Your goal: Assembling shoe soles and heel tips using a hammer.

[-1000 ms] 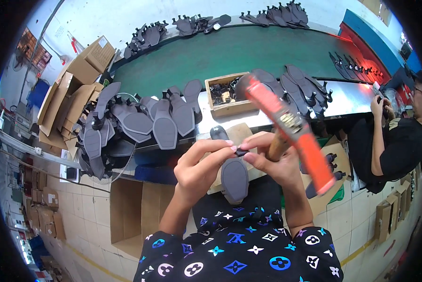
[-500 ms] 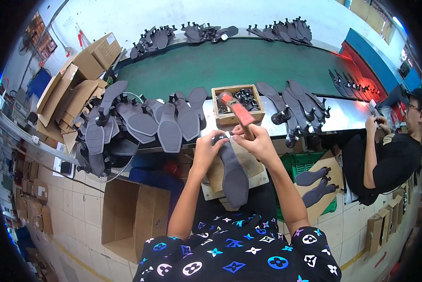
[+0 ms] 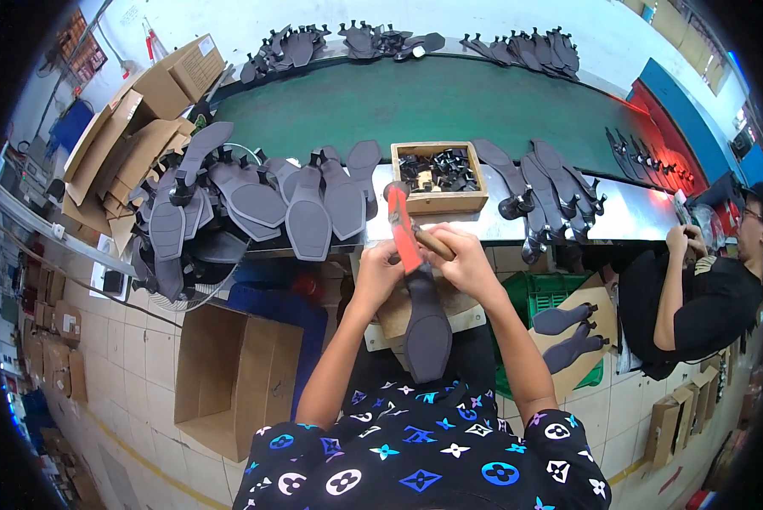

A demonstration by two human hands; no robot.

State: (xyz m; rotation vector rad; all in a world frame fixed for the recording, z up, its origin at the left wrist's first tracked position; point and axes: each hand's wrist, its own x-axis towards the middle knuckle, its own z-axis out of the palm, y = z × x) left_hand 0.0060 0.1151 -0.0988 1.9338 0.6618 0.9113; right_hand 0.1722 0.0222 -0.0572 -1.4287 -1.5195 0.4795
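Close together in front of me, both hands are at the heel end of a dark grey shoe sole (image 3: 428, 333), whose broad toe end points toward my body. My left hand (image 3: 378, 274) is closed around the sole's heel end, its fingertips partly hidden behind the hammer. The right hand (image 3: 464, 263) grips the wooden handle of a hammer (image 3: 406, 241) with a red head. That head hangs over the heel end and covers it. Beneath the sole is a pale work block (image 3: 392, 321). Just beyond my hands stands a wooden box (image 3: 441, 205) of small black parts.
Heeled soles (image 3: 309, 223) lie piled at the left of the metal bench, and more soles (image 3: 560, 183) at the right. Behind runs a green conveyor belt (image 3: 398, 106). An open carton (image 3: 267, 374) stands low left, a green crate (image 3: 545, 289) low right. A co-worker (image 3: 696, 289) sits at right.
The hammer head has swung left and down over the sole's heel end, and its handle now lies flatter. Both hands stay close together at the sole. The whole view has shifted slightly.
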